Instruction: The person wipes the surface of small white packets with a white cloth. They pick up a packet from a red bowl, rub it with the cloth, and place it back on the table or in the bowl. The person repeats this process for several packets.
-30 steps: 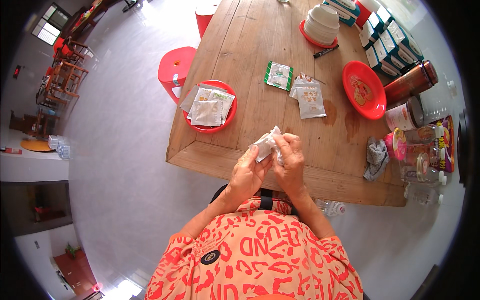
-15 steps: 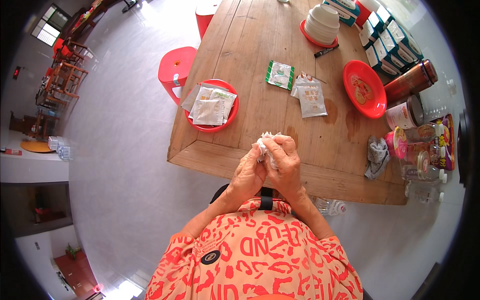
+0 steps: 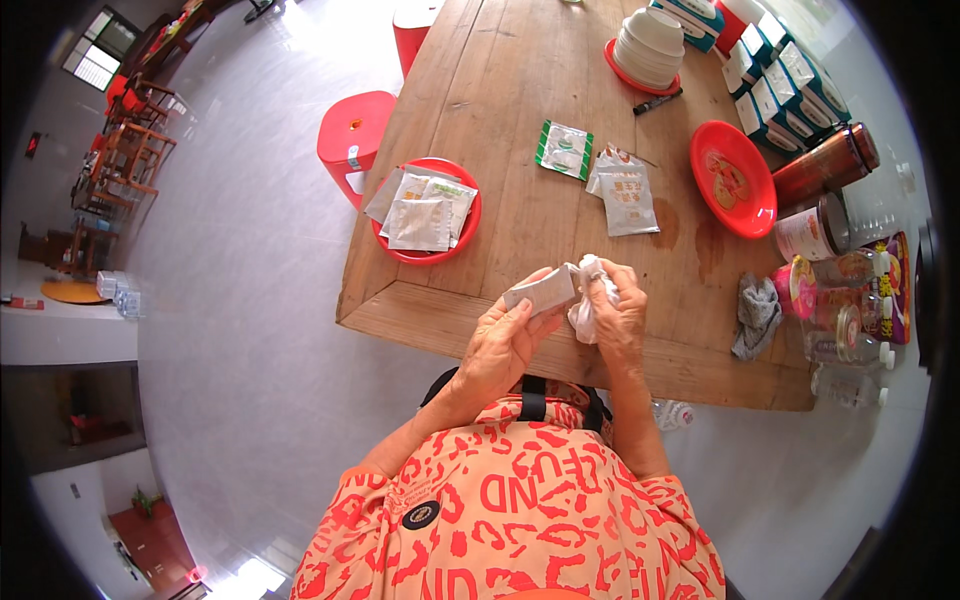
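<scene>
Over the table's near edge, my left hand (image 3: pixel 503 338) grips a small flat pale-grey packet (image 3: pixel 545 291) between thumb and fingers. Close beside it, my right hand (image 3: pixel 622 318) is closed on a crumpled white tissue (image 3: pixel 584 318), whose upper end comes near the packet's right edge. Farther left lies a red plate (image 3: pixel 473 222) with several flat sachets (image 3: pixel 420 224) in it. Beyond my hands are a green-edged sachet (image 3: pixel 564 150) and silver-white sachets (image 3: pixel 629 200), flat on the wood.
The wooden table (image 3: pixel 500 120) bears a red oval plate (image 3: pixel 733 180), stacked white bowls (image 3: pixel 645 52), a black marker (image 3: pixel 657 102) and tissue boxes (image 3: pixel 790 95). Along the right edge sit a copper flask (image 3: pixel 826 165), bottles (image 3: pixel 845 345) and a grey cloth (image 3: pixel 757 315). A red stool (image 3: pixel 355 130) stands left.
My hands were together around the crumpled white tissue. Now they are apart: the right has moved right with the tissue, and the flat packet shows in my left hand.
</scene>
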The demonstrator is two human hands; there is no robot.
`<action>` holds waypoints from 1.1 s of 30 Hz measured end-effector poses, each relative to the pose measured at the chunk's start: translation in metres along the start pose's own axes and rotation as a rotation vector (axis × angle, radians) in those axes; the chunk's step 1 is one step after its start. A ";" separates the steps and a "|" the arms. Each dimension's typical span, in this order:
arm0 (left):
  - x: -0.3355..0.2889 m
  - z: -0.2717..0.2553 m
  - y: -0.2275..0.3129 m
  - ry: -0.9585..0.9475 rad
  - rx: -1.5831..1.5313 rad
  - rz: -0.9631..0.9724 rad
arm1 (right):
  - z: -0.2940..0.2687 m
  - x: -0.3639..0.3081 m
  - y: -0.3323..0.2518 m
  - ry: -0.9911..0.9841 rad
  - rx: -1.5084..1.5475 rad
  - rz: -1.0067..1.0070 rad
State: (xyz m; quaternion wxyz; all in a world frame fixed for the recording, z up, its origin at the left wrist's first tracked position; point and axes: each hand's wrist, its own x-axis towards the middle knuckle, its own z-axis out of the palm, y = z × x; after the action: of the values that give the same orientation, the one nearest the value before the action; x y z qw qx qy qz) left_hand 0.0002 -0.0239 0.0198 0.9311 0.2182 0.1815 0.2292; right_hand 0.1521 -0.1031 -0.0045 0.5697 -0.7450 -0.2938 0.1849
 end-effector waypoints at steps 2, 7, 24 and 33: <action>0.003 -0.002 0.001 0.024 0.033 0.033 | -0.009 -0.003 -0.003 -0.096 0.306 0.240; 0.006 -0.009 -0.004 -0.029 -0.022 -0.003 | -0.003 -0.007 -0.022 -0.286 0.519 0.320; 0.011 -0.010 -0.001 0.087 -0.216 -0.045 | 0.019 -0.025 -0.028 -0.254 -0.203 -0.735; 0.014 -0.012 -0.007 0.097 -0.145 -0.069 | 0.022 -0.012 -0.023 -0.150 -0.196 -0.562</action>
State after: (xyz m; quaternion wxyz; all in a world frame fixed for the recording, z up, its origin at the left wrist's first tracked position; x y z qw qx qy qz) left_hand 0.0091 -0.0181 0.0034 0.9419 0.1324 0.2167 0.2197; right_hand 0.1241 -0.0903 0.0109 0.5007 -0.6701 -0.5460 0.0457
